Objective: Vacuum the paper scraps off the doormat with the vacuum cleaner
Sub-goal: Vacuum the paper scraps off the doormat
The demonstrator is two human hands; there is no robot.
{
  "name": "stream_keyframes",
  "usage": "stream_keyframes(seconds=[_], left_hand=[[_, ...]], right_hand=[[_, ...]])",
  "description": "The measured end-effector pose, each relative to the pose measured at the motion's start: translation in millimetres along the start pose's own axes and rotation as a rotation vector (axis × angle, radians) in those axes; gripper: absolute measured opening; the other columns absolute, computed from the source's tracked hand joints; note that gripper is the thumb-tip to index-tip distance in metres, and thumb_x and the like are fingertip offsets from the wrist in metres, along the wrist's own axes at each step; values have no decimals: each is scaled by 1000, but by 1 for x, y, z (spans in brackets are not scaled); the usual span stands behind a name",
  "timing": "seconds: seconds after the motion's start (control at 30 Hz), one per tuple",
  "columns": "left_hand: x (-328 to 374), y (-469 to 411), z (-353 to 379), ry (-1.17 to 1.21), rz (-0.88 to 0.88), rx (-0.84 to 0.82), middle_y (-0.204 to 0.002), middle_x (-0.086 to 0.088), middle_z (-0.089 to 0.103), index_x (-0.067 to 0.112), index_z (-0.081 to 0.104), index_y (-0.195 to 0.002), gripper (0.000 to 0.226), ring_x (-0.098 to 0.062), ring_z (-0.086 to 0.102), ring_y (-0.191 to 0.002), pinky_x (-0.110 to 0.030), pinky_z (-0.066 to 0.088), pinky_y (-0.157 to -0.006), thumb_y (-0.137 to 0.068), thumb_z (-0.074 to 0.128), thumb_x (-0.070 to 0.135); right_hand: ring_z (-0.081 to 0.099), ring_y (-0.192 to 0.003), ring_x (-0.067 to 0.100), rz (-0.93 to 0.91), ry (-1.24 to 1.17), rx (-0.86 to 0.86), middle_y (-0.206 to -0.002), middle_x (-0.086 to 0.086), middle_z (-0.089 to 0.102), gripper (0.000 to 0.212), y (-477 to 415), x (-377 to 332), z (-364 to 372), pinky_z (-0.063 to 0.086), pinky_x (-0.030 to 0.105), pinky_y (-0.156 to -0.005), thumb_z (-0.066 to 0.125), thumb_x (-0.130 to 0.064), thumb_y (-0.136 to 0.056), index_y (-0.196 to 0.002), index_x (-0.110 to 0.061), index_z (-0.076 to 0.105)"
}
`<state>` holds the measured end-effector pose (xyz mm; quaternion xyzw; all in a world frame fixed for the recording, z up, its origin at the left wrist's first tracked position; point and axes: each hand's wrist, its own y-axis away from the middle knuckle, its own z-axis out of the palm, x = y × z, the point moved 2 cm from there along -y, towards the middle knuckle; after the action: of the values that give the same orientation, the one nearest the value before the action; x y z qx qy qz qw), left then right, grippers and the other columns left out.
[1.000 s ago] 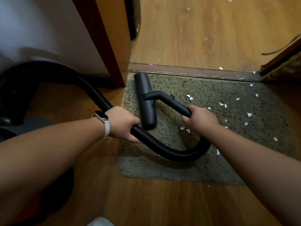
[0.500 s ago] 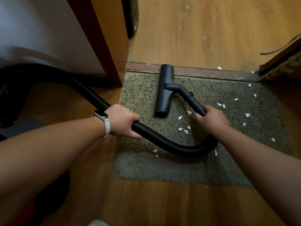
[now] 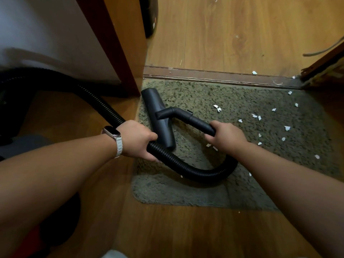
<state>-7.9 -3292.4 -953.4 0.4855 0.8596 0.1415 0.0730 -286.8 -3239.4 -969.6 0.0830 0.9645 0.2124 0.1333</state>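
A grey-green shaggy doormat [image 3: 232,97] lies before a door threshold. Several white paper scraps [image 3: 287,128] dot its right half, and a few lie near my right wrist. The black vacuum nozzle [image 3: 158,112] rests on the mat's left part, running front to back. My right hand [image 3: 226,135] grips the rigid black wand just behind the nozzle's neck. My left hand [image 3: 136,139], with a watch on the wrist, holds the ribbed black hose [image 3: 195,171], which loops over the mat between both hands.
A wooden door frame [image 3: 119,53] stands at the mat's far left corner. The brown threshold strip [image 3: 214,75] runs along the far edge, with wooden floor and stray scraps beyond. The hose leads left to the dark vacuum body [image 3: 16,116]. A door edge [image 3: 325,66] sits at the far right.
The nozzle has been pulled back from the threshold toward me and to the mat's left side. Both hands kept their grips. Scraps near the mat's middle front are fewer.
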Motion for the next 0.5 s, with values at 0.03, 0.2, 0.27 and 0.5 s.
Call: stream_keyframes(seconds=[0.03,0.2,0.27,0.5], left_hand=[[0,1,1,3,2,-2,-73,10,60,31,53,-83,69,-12,60,-66,-31,54,-63,-66,26,92],[6,-10,-4,6,7,0,-70,10,58,30,48,-79,61,-12,58,-63,-29,52,-60,-70,35,90],[8,-14,-6,0,-4,21,-71,10,59,29,51,-81,62,-13,59,-65,-28,51,-60,-72,38,89],[12,-26,-4,39,-45,79,-69,8,59,29,46,-77,68,-14,60,-64,-29,51,-58,-66,25,92]], right_hand=[[61,-75,24,12,-7,-3,-78,-4,59,21,0,3,1,46,31,-64,60,-48,-89,-99,-31,54],[63,-71,18,111,-121,10,-80,-5,66,21,5,27,8,48,29,-60,63,-49,-88,-99,-33,57],[62,-74,21,180,-163,50,-79,-3,64,24,9,42,9,44,29,-61,64,-50,-86,-100,-32,60],[63,-78,28,434,-343,199,-80,4,66,32,22,99,6,51,35,-69,66,-48,-85,-102,-22,65]])
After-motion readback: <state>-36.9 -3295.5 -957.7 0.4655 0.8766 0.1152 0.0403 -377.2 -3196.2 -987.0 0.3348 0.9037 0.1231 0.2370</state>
